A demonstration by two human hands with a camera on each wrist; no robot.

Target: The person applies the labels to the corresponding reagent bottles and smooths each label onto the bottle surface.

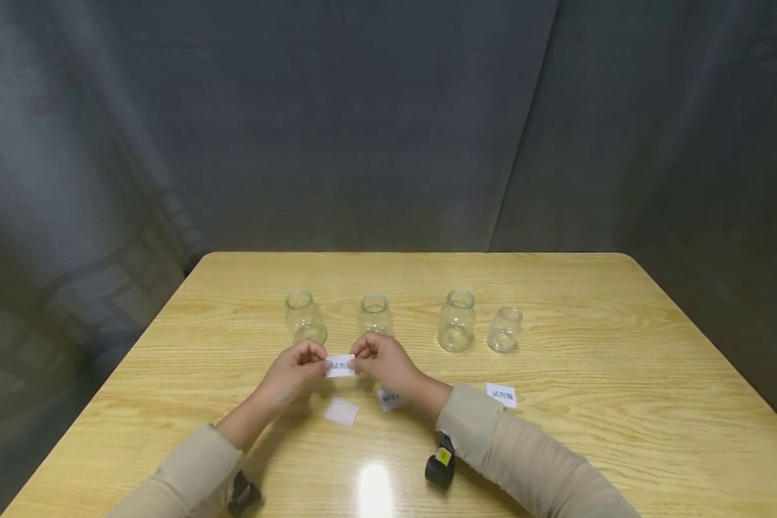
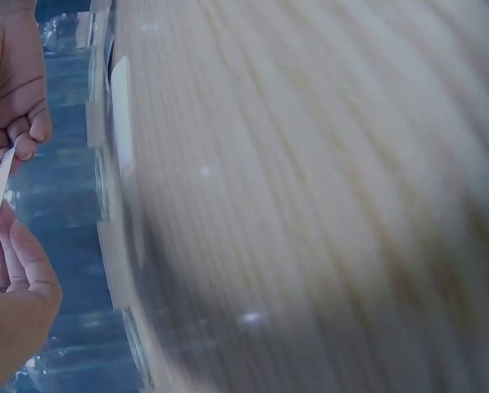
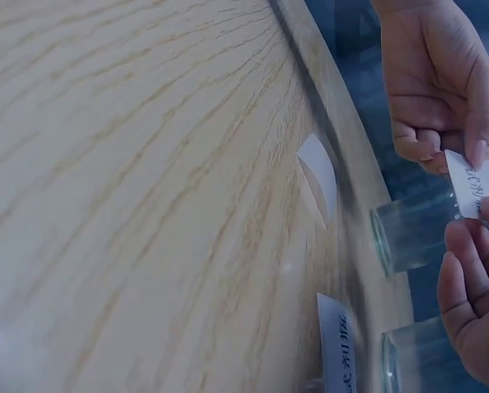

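Lower centre, my left hand and right hand pinch a printed label by opposite edges; wood-grain tabletop offers room at right.

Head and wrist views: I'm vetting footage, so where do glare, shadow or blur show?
Head view: glare on the table at the frame's bottom, shadow beside the left forearm, soft print on the held label; left wrist view: bluish tint, table grain blurred toward the right; right wrist view: bluish tint, a bright spot at the left edge.
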